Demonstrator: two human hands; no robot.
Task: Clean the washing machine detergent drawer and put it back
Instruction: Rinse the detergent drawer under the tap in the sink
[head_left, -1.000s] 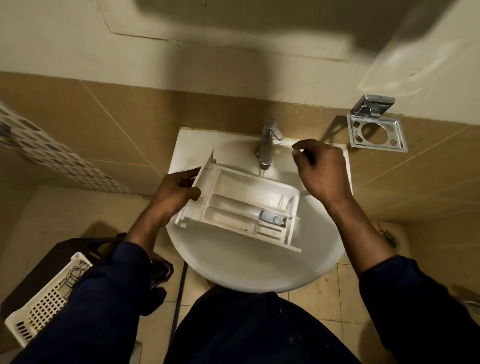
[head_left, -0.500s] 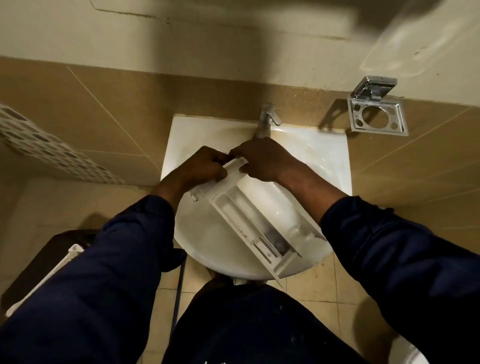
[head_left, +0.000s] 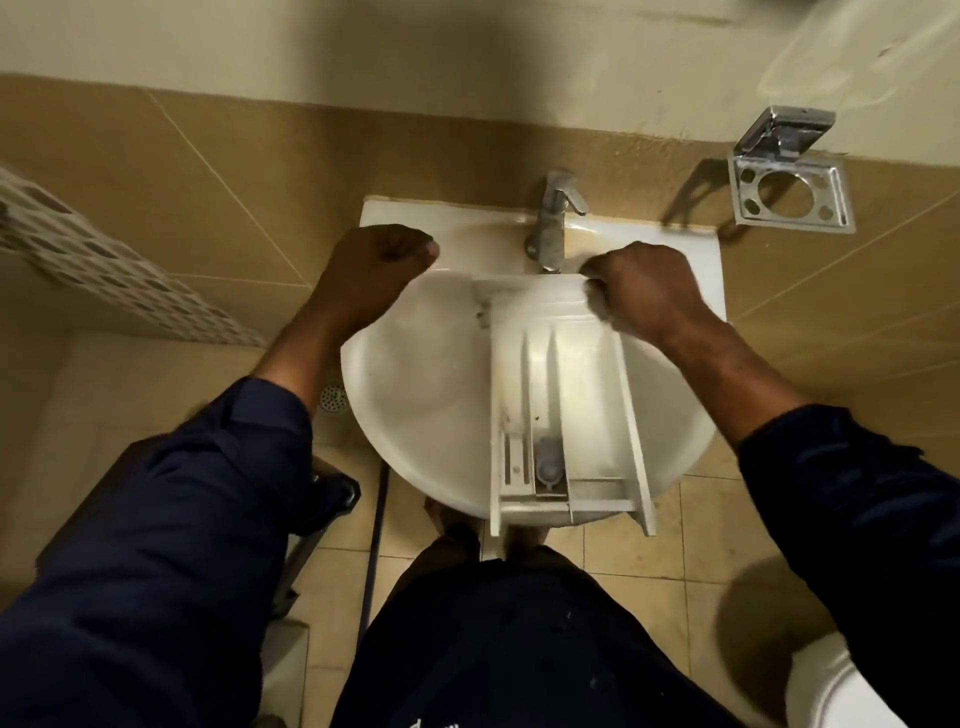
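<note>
The detergent drawer (head_left: 561, 395) lies lengthwise across the sink (head_left: 415, 405). Its front panel sits just under the tap (head_left: 553, 218) and its compartments face up, probably so water can run through them toward the near end, which overhangs the rim. The right hand (head_left: 649, 296) steadies the drawer, its grip clamped on the panel's right corner. The left hand (head_left: 374, 270) is over the sink's back left corner, its grip curled together on nothing visible.
</note>
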